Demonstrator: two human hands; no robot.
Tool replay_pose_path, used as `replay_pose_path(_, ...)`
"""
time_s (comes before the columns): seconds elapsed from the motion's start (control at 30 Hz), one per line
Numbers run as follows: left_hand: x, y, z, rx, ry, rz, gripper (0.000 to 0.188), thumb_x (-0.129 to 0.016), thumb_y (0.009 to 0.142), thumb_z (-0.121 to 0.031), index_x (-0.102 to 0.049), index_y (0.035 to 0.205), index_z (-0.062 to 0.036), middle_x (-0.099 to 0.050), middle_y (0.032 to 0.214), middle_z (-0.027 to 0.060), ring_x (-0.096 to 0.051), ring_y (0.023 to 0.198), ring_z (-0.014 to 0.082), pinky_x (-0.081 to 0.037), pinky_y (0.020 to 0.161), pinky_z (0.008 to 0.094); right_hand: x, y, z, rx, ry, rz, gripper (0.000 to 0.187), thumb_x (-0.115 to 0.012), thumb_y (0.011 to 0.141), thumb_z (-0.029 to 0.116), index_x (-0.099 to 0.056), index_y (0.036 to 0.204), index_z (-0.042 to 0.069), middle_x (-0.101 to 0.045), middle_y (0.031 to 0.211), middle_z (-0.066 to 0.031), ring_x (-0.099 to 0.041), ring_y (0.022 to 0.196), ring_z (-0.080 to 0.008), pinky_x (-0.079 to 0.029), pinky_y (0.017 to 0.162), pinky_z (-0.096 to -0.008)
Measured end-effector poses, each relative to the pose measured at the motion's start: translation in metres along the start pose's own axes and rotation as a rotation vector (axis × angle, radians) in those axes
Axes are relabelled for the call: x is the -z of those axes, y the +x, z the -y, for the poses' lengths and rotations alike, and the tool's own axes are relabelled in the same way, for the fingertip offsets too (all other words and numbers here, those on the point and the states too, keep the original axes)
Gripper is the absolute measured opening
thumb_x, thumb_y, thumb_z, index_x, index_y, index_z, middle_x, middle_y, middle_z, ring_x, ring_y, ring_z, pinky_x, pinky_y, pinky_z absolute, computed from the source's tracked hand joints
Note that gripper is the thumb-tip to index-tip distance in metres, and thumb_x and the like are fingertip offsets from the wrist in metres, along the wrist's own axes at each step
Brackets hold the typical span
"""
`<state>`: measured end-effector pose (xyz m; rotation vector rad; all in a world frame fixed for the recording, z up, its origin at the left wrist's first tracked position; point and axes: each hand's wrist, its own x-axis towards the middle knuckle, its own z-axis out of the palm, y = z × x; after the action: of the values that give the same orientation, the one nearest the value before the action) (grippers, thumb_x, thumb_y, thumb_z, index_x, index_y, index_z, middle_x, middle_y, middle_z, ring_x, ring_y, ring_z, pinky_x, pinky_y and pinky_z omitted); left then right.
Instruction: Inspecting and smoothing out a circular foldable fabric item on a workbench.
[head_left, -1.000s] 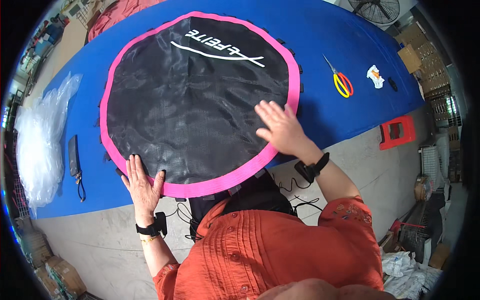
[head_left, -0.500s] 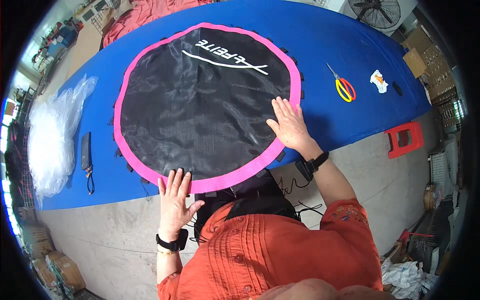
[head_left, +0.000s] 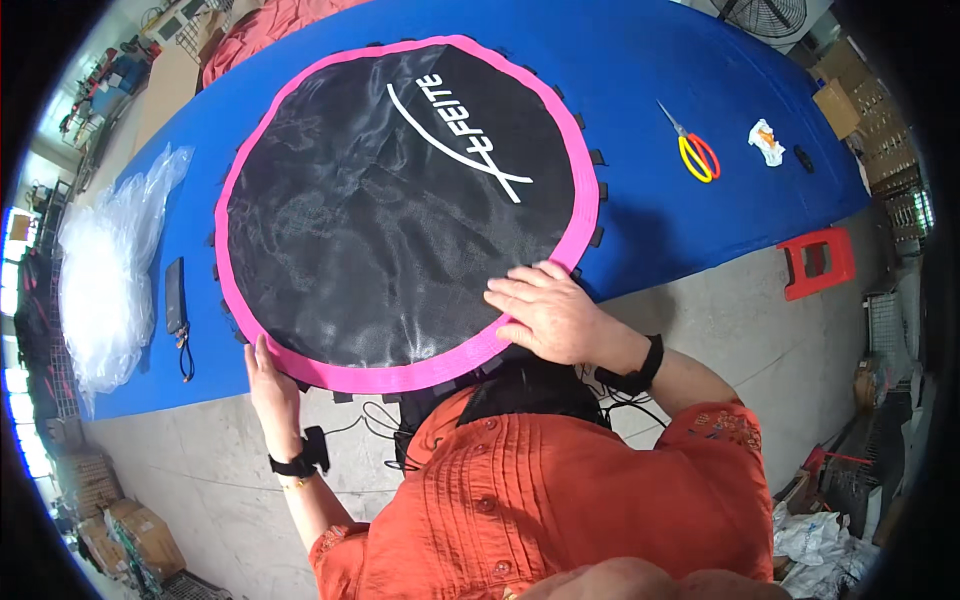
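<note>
your right hand (head_left: 550, 315) lies flat, fingers spread, on the near edge of the round black mat (head_left: 400, 210), over its pink border (head_left: 400, 375). your left hand (head_left: 272, 385) sits at the mat's lower left rim, fingers extended along the border's underside; whether they pinch it, you cannot tell from this view. the mat rests on the blue table (head_left: 680, 80), its near edge hanging past the table's front toward you. a white curved logo (head_left: 460, 140) with lettering sits on the mat's upper right part. black tabs (head_left: 597, 190) stick out around the border.

on the table, right of the mat: yellow-and-red scissors (head_left: 692, 150), then a small white scrap (head_left: 767, 140). left of the mat: a dark flat device with a cord (head_left: 177, 300), and beyond it a heap of clear plastic bags (head_left: 105, 270). a red stool (head_left: 818, 262) stands on the floor, right. brown cartons (head_left: 838, 100) stand at the table's far right end.
</note>
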<state>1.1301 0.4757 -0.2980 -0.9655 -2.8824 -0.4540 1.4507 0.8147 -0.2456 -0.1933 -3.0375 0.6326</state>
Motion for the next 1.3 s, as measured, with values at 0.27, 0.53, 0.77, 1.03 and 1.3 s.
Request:
replay_pose_path(0.27, -0.016, -0.03, -0.065, 0.071, 0.052, 0.048, 0.064, -0.059, 0.102, -0.042, -0.044, 0.153, -0.0059, -0.028, 0.164, 0.028, -0.031, 0.146, 0.0533, -0.028, 0.121, 0.057, -0.013, 0.015, -0.04, -0.049, -0.175, -0.139, 0.061, -0.057, 0.1, 0.043, -0.048, 0.151, 0.009, -0.047, 0.158, -0.012, -0.041, 0.147, -0.0281, -0.023, 0.124, -0.0527)
replay_pose_path(0.53, -0.02, -0.03, -0.063, 0.058, 0.089, 0.053, 0.068, -0.06, 0.102, -0.043, -0.04, 0.156, -0.0075, -0.027, 0.163, 0.0286, -0.03, 0.145, 0.0563, -0.029, 0.121, 0.0571, 0.003, 0.022, -0.101, -0.333, -0.452, -0.231, 0.069, -0.056, 0.101, 0.046, -0.045, 0.152, 0.001, -0.042, 0.16, -0.0173, -0.04, 0.148, -0.0327, -0.026, 0.121, -0.0553)
replay_pose_path(0.77, -0.018, -0.025, -0.055, 0.022, 0.075, 0.063, 0.068, -0.06, 0.102, -0.041, -0.039, 0.156, -0.0074, -0.027, 0.163, 0.0291, -0.029, 0.145, 0.0566, -0.028, 0.122, 0.0571, -0.008, -0.005, -0.036, -0.148, -0.19, -0.112, 0.075, -0.06, 0.098, 0.047, -0.042, 0.153, -0.001, -0.042, 0.158, -0.0218, -0.04, 0.147, -0.0371, -0.024, 0.122, -0.0563)
replay_pose_path(1.03, -0.022, -0.019, -0.051, -0.004, 0.08, 0.061, 0.069, -0.061, 0.101, -0.041, -0.038, 0.157, -0.0079, -0.027, 0.163, 0.0287, -0.03, 0.145, 0.0551, -0.027, 0.122, 0.0569, 0.001, 0.058, -0.065, -0.282, -0.228, -0.037, 0.075, -0.053, 0.102, 0.048, -0.032, 0.158, 0.003, -0.032, 0.165, -0.0175, -0.027, 0.154, -0.0342, -0.02, 0.125, -0.0546)
replay_pose_path(1.3, -0.019, -0.021, -0.052, 0.024, 0.083, 0.069, 0.066, -0.06, 0.101, -0.04, -0.041, 0.156, -0.0081, -0.028, 0.163, 0.0282, -0.031, 0.146, 0.0514, -0.025, 0.123, 0.0556, -0.004, 0.055, -0.038, -0.289, -0.178, 0.099, 0.08, -0.043, 0.105, 0.056, -0.025, 0.161, 0.001, -0.025, 0.167, -0.0202, -0.022, 0.156, -0.0353, -0.016, 0.127, -0.0536)
